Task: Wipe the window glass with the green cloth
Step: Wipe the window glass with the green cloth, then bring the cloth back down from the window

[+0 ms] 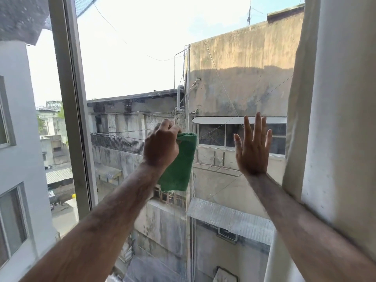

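Note:
The window glass (pixel 132 68) fills the middle of the view, with buildings and sky behind it. My left hand (pixel 160 145) is closed around the top corner of a green cloth (pixel 180 167), which hangs down flat against the pane. My right hand (pixel 253 147) is raised to the right of the cloth, fingers spread and pointing up, palm toward the glass. Whether the palm touches the pane cannot be told. Both forearms reach up from the bottom of the view.
A grey window frame upright (pixel 71 102) stands left of the pane, with a second pane beyond it. A pale curtain (pixel 335 110) hangs along the right edge, close to my right forearm.

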A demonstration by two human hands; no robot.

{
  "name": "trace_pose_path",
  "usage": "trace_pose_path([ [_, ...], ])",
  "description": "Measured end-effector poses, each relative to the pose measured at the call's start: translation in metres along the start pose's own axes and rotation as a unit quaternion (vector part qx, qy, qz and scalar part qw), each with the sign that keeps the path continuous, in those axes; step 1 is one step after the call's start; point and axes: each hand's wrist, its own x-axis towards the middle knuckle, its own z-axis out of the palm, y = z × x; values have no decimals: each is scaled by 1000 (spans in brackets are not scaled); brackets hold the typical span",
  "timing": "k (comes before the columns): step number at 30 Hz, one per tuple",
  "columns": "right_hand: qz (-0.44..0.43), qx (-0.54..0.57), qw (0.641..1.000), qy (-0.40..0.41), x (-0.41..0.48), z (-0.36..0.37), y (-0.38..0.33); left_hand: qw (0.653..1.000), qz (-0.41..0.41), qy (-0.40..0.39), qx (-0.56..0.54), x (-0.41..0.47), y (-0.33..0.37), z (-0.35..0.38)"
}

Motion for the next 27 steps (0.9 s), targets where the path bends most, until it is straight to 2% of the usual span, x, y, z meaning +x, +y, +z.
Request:
trace_pose_path([
  [3, -35, 129, 991, -23, -9, -19, -23, 996, -26, 2, -81, -5, -4, -8],
  [4, -63, 176, 981, -51, -16, -26, -32, 994, -35, -3, -107, -7, -5, -11],
  [6, -78, 274, 945, -161, -32, -39, -52, 985, -63, -19, -160, -12, -8, -17],
  [9, 48, 361, 861, -354, -48, -48, -75, 964, -120, -25, -234, -24, -12, -25],
  [11, 114, 385, 820, -407, -56, -47, -78, 945, -167, -35, -278, -35, -18, -30],
  [14, 198, 476, 737, -437, -72, -51, -77, 918, -234, -49, -316, -56, -33, -35],
  [16, 261, 532, 679, -434, -85, -57, -78, 885, -287, -64, -361, -77, -44, -35],
  [20, 382, 581, 600, -397, -121, -60, -81, 781, -393, -107, -474, -135, -60, -28],
  [23, 420, 569, 583, -400, -152, -63, -84, 719, -444, -141, -516, -179, -67, -19],
  [27, 472, 538, 565, -410, -211, -65, -84, 671, -501, -184, -514, -244, -75, -3],
])
